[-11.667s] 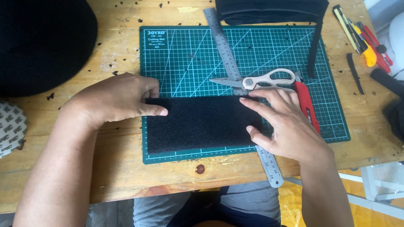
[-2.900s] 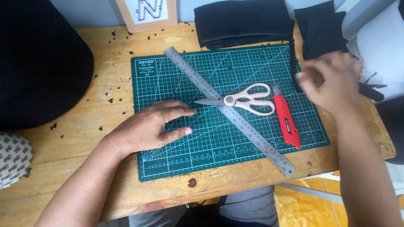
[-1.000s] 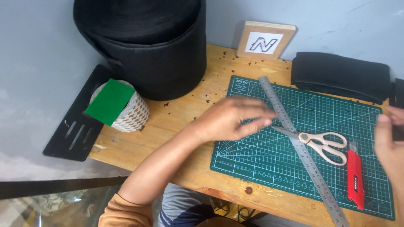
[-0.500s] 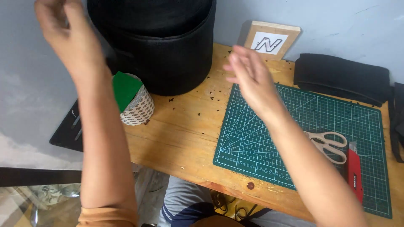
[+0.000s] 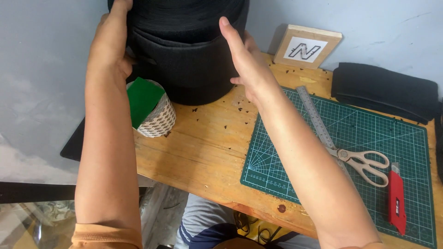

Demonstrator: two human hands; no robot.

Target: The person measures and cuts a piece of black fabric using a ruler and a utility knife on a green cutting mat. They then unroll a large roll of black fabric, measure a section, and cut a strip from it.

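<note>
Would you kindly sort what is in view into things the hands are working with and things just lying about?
In hand: big black fabric roll, left hand, right hand.

Lying about: green tape roll, cutting mat, steel ruler, scissors, red knife, folded black fabric.

1. A green cutting mat lies on the wooden table.
2. A steel ruler lies slantwise across the mat.
3. Scissors rest on the mat, over the ruler's lower end.
4. A red utility knife lies just beside the scissors.
5. A small wooden plaque leans on the wall.
6. A roll with a green flap stands near the table's left edge.
7. Folded black fabric lies behind the mat.
</note>
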